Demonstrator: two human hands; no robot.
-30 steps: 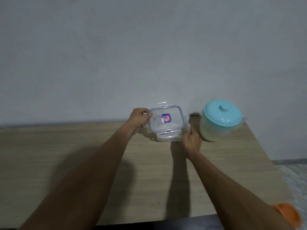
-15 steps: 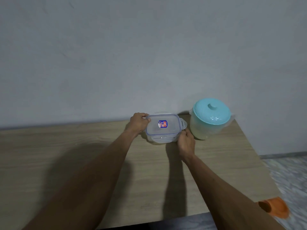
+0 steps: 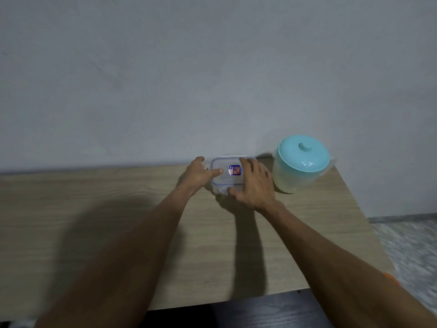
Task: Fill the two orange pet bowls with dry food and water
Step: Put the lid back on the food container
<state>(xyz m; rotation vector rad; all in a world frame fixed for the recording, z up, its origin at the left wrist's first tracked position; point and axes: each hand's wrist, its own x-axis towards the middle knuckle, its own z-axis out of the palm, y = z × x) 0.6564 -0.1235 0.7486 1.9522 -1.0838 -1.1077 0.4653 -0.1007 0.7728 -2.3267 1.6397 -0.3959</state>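
Our left hand (image 3: 201, 174) clasps the left end of the clear container (image 3: 227, 179), thumb flat on its lid. Our right hand (image 3: 256, 183) grips the right end, fingers across the lid and thumb at the near clip. The box sits mid-frame on the wooden table (image 3: 118, 221), just left of the teal-lidded jug (image 3: 302, 162). We judge it light, rigid and slippery, best held by its short ends. A sliver of orange bowl (image 3: 391, 279) shows lower right.
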